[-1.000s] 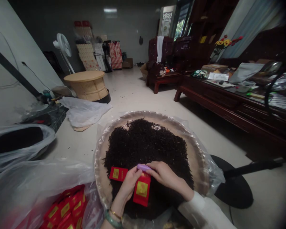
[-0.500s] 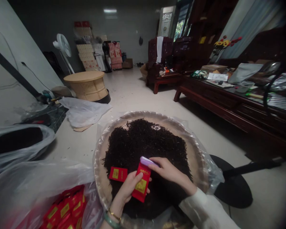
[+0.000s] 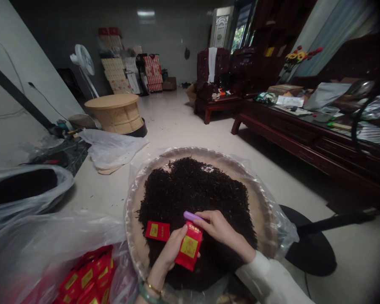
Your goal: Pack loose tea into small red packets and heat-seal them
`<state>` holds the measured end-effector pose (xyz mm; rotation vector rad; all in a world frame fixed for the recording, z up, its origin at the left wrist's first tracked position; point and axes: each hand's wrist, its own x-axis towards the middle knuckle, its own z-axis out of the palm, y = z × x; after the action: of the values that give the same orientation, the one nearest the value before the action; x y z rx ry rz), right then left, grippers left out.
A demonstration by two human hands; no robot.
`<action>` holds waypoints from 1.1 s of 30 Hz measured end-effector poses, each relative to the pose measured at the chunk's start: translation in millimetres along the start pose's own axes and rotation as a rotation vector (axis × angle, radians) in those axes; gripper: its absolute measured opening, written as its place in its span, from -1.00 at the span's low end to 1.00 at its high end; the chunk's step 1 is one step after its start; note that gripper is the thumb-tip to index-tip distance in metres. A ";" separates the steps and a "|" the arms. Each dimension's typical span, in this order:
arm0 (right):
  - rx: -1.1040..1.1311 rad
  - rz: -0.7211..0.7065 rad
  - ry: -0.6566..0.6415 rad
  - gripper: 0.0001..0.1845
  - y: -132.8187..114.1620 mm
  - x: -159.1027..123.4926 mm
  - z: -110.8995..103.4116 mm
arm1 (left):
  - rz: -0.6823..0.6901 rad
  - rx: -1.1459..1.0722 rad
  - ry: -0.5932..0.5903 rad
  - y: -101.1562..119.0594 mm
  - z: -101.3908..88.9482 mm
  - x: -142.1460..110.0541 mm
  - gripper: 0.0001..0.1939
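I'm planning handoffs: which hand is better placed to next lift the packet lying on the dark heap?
Probably the left hand: it is nearer the lying packet, though it holds a second packet. The right hand, holding the purple tool, is farther.

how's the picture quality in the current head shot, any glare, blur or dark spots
head view: glare on the back wall, soft detail on the packet held in the left hand, deep shadow under the long wooden table, black upper-right corner
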<state>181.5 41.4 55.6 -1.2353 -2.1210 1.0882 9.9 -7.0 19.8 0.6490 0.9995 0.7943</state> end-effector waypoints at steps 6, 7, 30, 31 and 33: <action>0.004 0.008 0.002 -0.53 0.1 -1.0 1.3 | -0.024 -0.022 0.011 -1.4 0.6 -1.2 -0.30; 0.006 0.010 0.002 -0.53 0.0 -1.1 1.4 | -0.031 -0.030 0.014 -1.6 0.5 -1.4 -0.29; 0.045 0.101 0.042 -0.71 4.9 -0.5 5.0 | -0.032 -0.017 0.017 -5.7 -2.2 1.0 -0.24; 0.080 0.116 0.067 -0.70 8.2 0.4 6.2 | -0.034 -0.017 0.020 -5.8 -2.7 1.2 -0.24; 0.152 0.152 0.136 -0.66 16.8 3.0 7.4 | -0.035 -0.023 0.025 -6.3 -4.0 1.8 -0.25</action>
<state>183.4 45.9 37.6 -1.3735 -1.8332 1.1701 8.7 -8.5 12.3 0.6021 1.0209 0.7838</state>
